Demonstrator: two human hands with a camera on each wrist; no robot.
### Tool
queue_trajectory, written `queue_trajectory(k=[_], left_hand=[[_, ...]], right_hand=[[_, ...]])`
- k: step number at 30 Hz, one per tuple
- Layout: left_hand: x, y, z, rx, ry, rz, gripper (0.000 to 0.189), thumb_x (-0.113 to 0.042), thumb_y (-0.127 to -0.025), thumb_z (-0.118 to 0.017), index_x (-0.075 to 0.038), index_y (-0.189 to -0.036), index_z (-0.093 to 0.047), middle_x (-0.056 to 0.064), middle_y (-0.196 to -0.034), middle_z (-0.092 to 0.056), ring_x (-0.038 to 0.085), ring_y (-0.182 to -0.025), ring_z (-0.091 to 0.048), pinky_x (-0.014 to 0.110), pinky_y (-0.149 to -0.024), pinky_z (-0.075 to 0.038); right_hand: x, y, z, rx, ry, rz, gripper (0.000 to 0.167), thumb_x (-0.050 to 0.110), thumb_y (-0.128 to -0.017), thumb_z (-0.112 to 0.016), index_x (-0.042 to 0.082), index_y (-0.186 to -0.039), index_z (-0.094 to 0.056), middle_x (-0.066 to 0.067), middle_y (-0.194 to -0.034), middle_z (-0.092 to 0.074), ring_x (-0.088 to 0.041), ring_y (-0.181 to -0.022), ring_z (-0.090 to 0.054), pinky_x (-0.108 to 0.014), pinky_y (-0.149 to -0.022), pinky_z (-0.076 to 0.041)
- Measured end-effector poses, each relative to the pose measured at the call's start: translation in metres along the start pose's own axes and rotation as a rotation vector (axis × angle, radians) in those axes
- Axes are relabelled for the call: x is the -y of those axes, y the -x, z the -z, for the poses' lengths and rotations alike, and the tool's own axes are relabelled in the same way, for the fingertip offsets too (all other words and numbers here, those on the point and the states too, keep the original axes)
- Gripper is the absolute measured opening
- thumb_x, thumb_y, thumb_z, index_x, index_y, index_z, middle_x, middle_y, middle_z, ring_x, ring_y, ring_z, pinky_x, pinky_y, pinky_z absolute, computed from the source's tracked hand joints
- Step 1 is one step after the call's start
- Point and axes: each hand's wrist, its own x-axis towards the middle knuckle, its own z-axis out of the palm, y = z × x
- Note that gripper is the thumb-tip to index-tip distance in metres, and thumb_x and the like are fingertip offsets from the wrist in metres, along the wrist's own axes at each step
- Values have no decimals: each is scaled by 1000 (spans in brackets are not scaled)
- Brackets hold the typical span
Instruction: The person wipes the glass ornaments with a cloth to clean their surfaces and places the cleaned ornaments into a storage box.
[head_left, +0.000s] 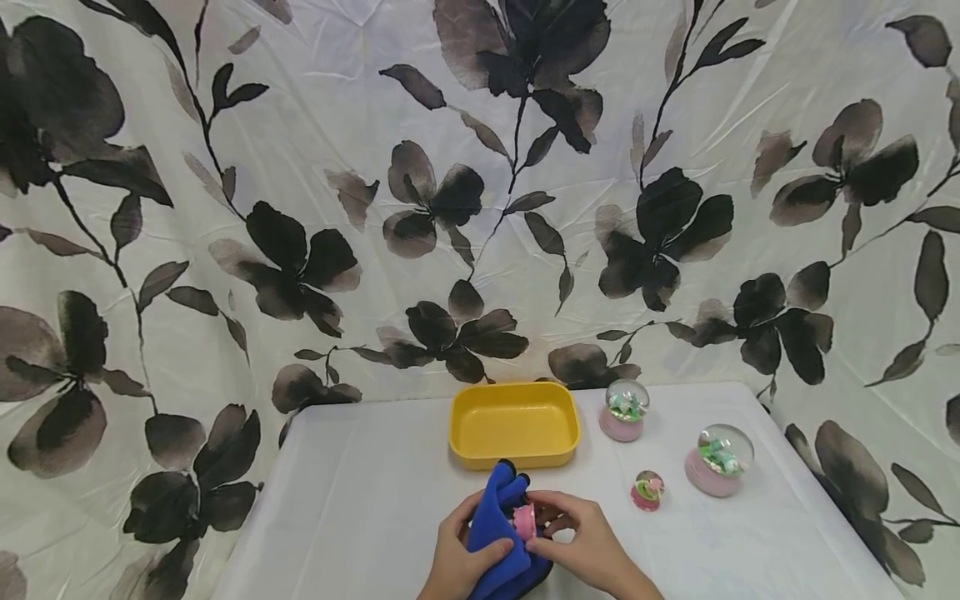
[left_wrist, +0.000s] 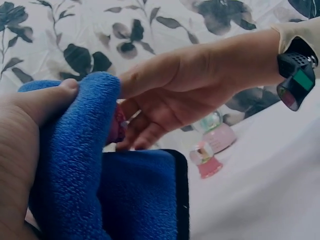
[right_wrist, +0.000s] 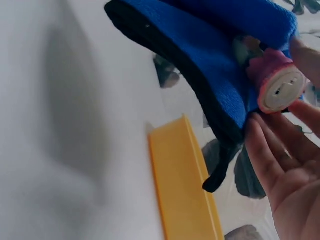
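The fingers of the right hand (head_left: 585,529) pinch a small snow globe (head_left: 524,522) by its pink base, those of the left hand (head_left: 453,553) clamp the blue cloth (head_left: 489,518) folded about its dome, and beyond them a yellow tray (head_left: 514,425) and, to the right, three other snow globes (head_left: 712,477) stand on the white surface (head_left: 352,500).

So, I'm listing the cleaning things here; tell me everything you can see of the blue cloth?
The blue cloth is bright blue, with a fuzzy, towel-like pile and black edging. It is folded and bunched, with part of it standing up, above the white table on the near side of the yellow tray. The left hand has it in its grip, thumb on the outside. It partly surrounds a small globe, whose pink base pokes out; whether the right hand touches the cloth is unclear.
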Motion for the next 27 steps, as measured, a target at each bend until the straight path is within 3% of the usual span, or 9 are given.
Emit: queue_trajectory(k=[5,12,18,22,27], left_hand=[[3,3,-4,-5,40,-43,58,-6,-83,-74,3,-135,-50,20,-120,-58,29,-99,-65,35,-82,-54],[7,12,-6,-25,8,45,60,-12,-82,-75,0,-135,-51,17,-119,-59,27,-103,-63,32,-84,-53],[3,13,-2,4,36,22,59,-11,-82,-75,-1,-135,-52,18,-121,-58,30,-103,-63,34,-85,-53],[1,12,1,-10,59,-2,58,-6,-81,-75,0,-134,-52,20,-121,-58,31,-100,-65,35,-83,-54],[-2,8,1,-1,100,-36,59,-2,-82,-74,2,-135,-49,23,-121,-57,31,-100,-65,37,-84,-54]], right_hand=[[0,4,3,35,-59,53,55,17,-81,-80,9,-131,-58,-10,-120,-63,-20,-99,-64,-36,-80,-55],[-7,14,-1,45,29,67,47,23,-86,-74,10,-129,-60,-3,-117,-65,-16,-94,-65,-33,-77,-55],[-6,11,-4,16,70,70,39,23,-91,-69,6,-126,-61,0,-103,-69,-13,-90,-64,-31,-71,-55],[-2,7,-9,-18,67,40,39,24,-90,-70,9,-125,-63,0,-106,-67,-16,-88,-64,-30,-69,-55],[5,5,-8,-34,6,89,47,18,-84,-77,10,-128,-61,-7,-116,-64,-26,-92,-64,-32,-69,-56]])
